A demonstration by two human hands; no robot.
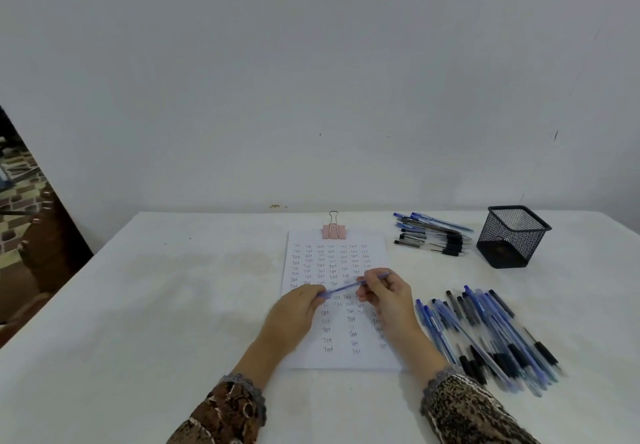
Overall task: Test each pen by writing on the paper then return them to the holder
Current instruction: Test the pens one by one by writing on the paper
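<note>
Covering most of what I can see, a white-clothed table [173, 305] runs back to a plain pale wall. A white sheet of paper [377, 246] lies in the middle of it, lengthwise away from the person. It is filled with rows of one small handwritten word that reads like "Test", packed tight in the upper half and looser in columns lower down.

Right of the paper, near the front, a large loose pile of pens [485, 333] is spread out. They have blue and black clear barrels with dark grips, and any print on them is too small to read. At the far right stands the black mesh holder [512, 236]. Just left of it a smaller bundle of pens [433, 236] lies side by side.

Both arms, in patterned brown sleeves [228, 409], reach over the sheet. The left hand [294, 312] pinches one end of a blue pen [346, 286] between its fingertips. The right hand [388, 294] has its fingers curled round the barrel nearer the other end. The pen is held slanting just above the middle of the page, well apart from the holder.

A pink binder clip [334, 230] with a wire loop grips the top edge of the sheet.
</note>
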